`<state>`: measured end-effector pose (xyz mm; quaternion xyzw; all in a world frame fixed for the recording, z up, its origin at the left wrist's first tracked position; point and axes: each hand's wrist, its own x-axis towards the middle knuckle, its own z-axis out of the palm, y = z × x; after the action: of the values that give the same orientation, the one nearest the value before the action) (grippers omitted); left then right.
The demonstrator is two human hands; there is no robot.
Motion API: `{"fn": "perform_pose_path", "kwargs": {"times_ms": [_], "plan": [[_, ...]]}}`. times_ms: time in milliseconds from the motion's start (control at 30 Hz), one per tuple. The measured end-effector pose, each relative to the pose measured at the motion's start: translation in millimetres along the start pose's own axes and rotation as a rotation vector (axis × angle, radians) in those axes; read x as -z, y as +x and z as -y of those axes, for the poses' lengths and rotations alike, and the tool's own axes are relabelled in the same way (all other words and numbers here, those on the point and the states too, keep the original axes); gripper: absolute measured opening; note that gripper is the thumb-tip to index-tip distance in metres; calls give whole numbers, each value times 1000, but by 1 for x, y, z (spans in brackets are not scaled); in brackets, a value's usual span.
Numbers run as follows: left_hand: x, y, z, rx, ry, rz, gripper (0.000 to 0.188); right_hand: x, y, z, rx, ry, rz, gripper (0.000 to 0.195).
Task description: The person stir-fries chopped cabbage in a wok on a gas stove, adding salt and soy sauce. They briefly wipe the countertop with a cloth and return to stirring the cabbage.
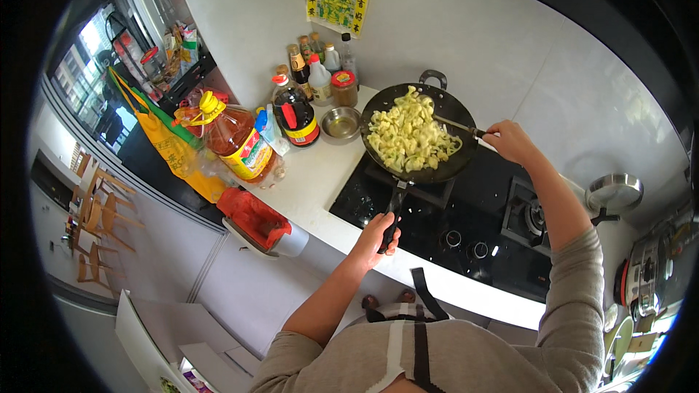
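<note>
My left hand (378, 237) is wrapped around the black handle (394, 210) of a dark wok (464, 161), which sits over the left burner. A heap of pale cauliflower florets (409, 134) fills the middle of the wok. In my right hand (510, 141) is the dark grip of a metal spatula or ladle (456, 123). Its shaft reaches over the wok's right rim, and its head is partly hidden among the florets. A small loop handle (434, 77) stands out from the wok's far side.
A black glass gas cooktop (420, 229) carries a second burner (534, 217) on the right. Left of the wok stand a metal bowl (341, 123), a soy sauce bottle (295, 114) and a large oil jug (240, 144). A red-lined bin (256, 218) hangs at the counter's edge. A metal pan (614, 195) rests at right.
</note>
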<state>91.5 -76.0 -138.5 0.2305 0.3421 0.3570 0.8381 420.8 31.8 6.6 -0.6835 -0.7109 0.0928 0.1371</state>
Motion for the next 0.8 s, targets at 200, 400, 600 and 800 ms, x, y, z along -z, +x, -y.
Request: {"fn": "perform_pose_path", "kwargs": {"times_ms": [200, 400, 600, 800], "plan": [[5, -5, 5, -93, 18, -64, 22, 77, -39, 42, 145, -269, -112, 24], [-3, -4, 2, -69, 21, -54, 24, 31, 22, 10, 17, -387, -160, 22], [2, -11, -3, -39, 76, -82, 21, 4, 2, 39, 403, -208, -118, 21], [3, -5, -4, -13, 98, -23, 25, 75, -81, 98, 492, -553, -196, 14]]}}
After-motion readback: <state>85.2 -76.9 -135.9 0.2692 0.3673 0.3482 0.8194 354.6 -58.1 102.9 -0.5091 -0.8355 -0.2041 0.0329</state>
